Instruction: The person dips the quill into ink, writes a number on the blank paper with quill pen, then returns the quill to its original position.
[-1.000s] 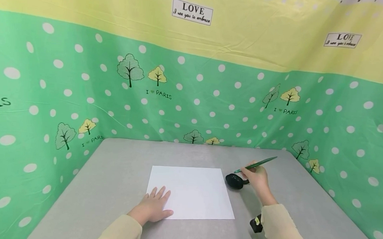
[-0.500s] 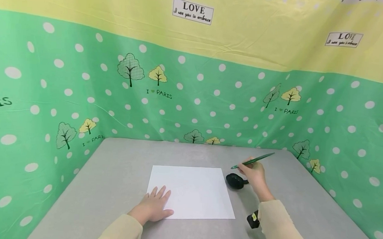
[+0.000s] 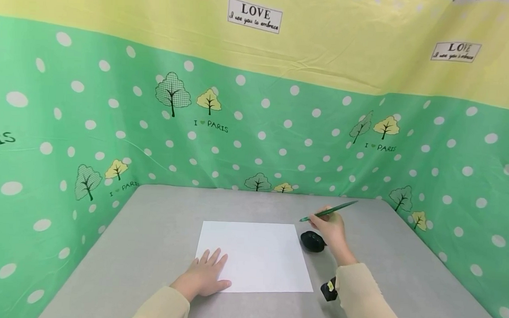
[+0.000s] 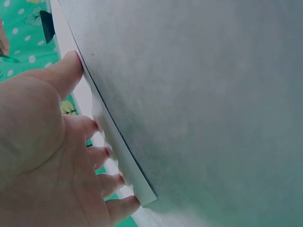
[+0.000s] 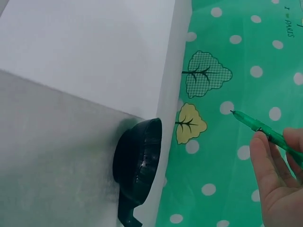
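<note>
A blank white sheet of paper (image 3: 259, 254) lies flat on the grey table. My left hand (image 3: 204, 274) rests on its lower left corner with fingers spread; in the left wrist view the fingertips (image 4: 111, 179) press along the paper's edge. My right hand (image 3: 331, 231) pinches a green pen (image 3: 329, 211) between thumb and fingers, raised over the table beyond the paper's upper right corner. The pen's bare tip points left, and in the right wrist view the green pen (image 5: 258, 126) shows its dark point uncovered.
A black rounded object with a short handle (image 3: 312, 241) sits just right of the paper, below my right hand. A black wrist device with a yellow label (image 3: 329, 289) shows by my right sleeve. A green and yellow printed curtain (image 3: 255, 130) surrounds the table's back and sides.
My right hand has moved left and slightly up with the pen, towards the paper's upper right corner. My left hand and the paper have stayed put.
</note>
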The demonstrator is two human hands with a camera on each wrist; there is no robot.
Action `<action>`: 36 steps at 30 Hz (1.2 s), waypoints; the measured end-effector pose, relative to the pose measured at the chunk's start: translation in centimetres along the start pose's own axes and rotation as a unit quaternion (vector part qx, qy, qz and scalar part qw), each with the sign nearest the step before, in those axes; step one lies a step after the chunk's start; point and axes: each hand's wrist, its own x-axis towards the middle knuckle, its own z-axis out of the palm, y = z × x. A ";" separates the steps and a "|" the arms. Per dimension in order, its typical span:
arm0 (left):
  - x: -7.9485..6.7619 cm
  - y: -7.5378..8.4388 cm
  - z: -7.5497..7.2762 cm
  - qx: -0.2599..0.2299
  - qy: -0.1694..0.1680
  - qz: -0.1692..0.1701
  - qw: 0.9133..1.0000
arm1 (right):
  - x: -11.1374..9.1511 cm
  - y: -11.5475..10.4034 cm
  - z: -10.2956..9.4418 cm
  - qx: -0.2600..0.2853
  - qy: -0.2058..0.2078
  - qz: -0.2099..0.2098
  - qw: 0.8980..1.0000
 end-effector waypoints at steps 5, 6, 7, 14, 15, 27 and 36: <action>-0.1 0.0 0.0 0.002 0.001 0.001 1.000 | 0.1 -0.5 0.9 -0.001 0.002 -0.011 1.000; -0.1 0.0 -0.1 0.003 0.002 0.002 1.000 | 0.1 -0.6 1.0 -0.001 0.000 -0.012 1.000; -0.1 0.0 0.0 0.004 0.002 0.003 1.000 | 0.2 -0.6 1.2 0.001 0.000 -0.012 1.000; -0.2 -0.1 0.0 0.004 0.001 -0.001 1.000 | 0.4 -1.1 2.2 -0.005 -0.010 -0.011 1.000; -0.2 -0.1 0.0 0.003 0.001 -0.003 1.000 | 0.4 -1.1 2.4 -0.005 -0.012 -0.011 1.000; -0.4 0.1 -0.3 -0.003 0.003 -0.007 1.000 | 0.1 -1.6 4.5 0.008 -0.018 -0.011 1.000; -0.4 0.2 -0.5 0.002 0.003 -0.004 1.000 | -0.1 -1.3 5.7 0.017 -0.025 -0.006 1.000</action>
